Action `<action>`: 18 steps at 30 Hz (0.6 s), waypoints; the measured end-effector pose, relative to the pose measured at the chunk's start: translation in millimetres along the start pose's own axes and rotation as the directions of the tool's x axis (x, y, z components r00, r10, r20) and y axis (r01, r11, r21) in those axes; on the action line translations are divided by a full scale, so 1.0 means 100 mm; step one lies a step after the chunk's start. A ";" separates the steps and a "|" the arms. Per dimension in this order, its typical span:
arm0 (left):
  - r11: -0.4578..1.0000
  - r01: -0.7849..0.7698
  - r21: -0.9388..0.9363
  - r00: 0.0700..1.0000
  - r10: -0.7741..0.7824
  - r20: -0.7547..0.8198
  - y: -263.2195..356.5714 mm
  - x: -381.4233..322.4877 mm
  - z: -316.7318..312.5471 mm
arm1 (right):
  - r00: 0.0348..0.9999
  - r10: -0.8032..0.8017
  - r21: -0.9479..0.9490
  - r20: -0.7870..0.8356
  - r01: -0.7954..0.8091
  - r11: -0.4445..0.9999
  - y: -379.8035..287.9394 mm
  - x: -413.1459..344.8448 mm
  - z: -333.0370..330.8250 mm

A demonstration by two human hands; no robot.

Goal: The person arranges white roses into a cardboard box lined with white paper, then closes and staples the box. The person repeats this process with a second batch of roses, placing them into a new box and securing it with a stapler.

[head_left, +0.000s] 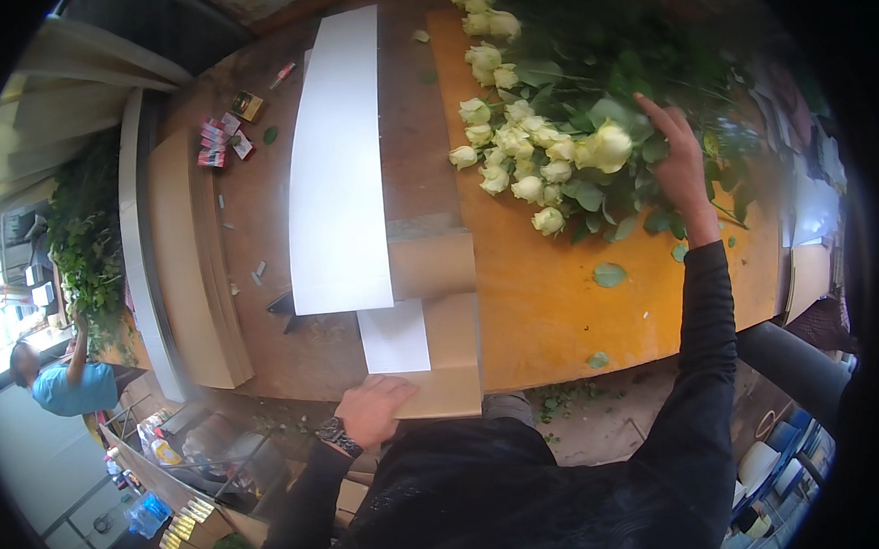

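At the upper right, my right hand (676, 161) is among the leafy stems, its index finger extended and the other fingers curled. It appears closed on the stem of a large white rose (611, 146), raised above the others; the grip itself is partly hidden. More cream-white roses (515, 142) lie in a pile, heads pointing left. My left hand (375, 411), with a patterned wristband, lies on the left edge of a folded cardboard piece (443, 392) at the table's near edge. Beyond it are a small white sheet (394, 338) and a long white sheet (340, 169).
Stacked cardboard strips (192, 261) lie left on the wooden table (268, 360). Small boxes (217, 141), a red marker-like item (283, 75) and a black tool (284, 305) lie nearby. A person in blue (77, 389) stands far left by greenery. Loose leaves (609, 274) dot the orange board (557, 321).
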State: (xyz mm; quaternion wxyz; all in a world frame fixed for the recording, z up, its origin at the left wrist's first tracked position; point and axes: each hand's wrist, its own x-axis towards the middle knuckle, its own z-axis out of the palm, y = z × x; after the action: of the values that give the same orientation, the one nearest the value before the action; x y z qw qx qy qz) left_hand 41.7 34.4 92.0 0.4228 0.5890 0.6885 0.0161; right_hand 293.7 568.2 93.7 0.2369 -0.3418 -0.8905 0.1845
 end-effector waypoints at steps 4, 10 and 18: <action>1.000 -0.005 -0.005 1.000 0.005 -0.009 0.01 0.00 0.00 | 0.965 -0.162 -0.142 -0.205 0.135 0.981 0.07 -0.04 -0.13; 1.000 0.003 -0.011 1.000 -0.002 0.024 0.00 0.00 -0.02 | 0.986 -0.042 -0.210 0.162 0.076 0.975 0.20 -0.28 0.22; 1.000 0.021 0.007 1.000 -0.021 -0.001 0.00 -0.01 0.01 | 0.990 -0.141 -0.238 0.028 0.144 0.961 0.22 -0.43 0.44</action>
State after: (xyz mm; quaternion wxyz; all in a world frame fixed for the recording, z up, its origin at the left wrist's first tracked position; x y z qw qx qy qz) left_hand 42.3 33.0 92.5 0.4206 0.5830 0.6950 0.0096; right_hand 309.2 546.7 34.1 0.2018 -0.3019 -0.9298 0.0600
